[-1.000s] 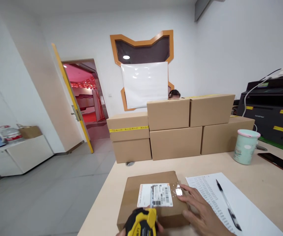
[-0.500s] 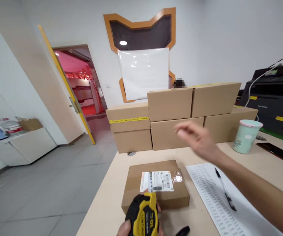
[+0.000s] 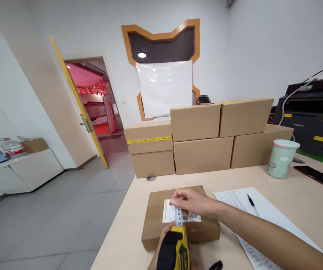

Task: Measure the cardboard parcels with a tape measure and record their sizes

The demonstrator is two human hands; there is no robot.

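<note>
My left hand (image 3: 161,242) is closed around a yellow and black tape measure (image 3: 175,249) at the bottom of the view. A short length of its white blade sticks out, with the numbers 2 to 5 readable. The fingers of my right hand (image 3: 188,200) pinch the free end of that blade. Both hands are over a flat brown cardboard box (image 3: 157,204) lying on the table. On the box's top is a white shipping label (image 3: 168,213), partly covered by my right hand and the blade.
Printed paper sheets (image 3: 226,197) with a pen (image 3: 251,202) lie right of the box. Stacked cartons (image 3: 203,155) line the table's far side; a person's head (image 3: 203,99) shows behind them. A mint cup (image 3: 281,161), a phone (image 3: 317,178) and a black printer (image 3: 304,120) stand at right.
My right hand left the box's right side, rose over the table, then came down to the tape measure's blade and pinched its end. My left hand kept hold of the tape measure.
</note>
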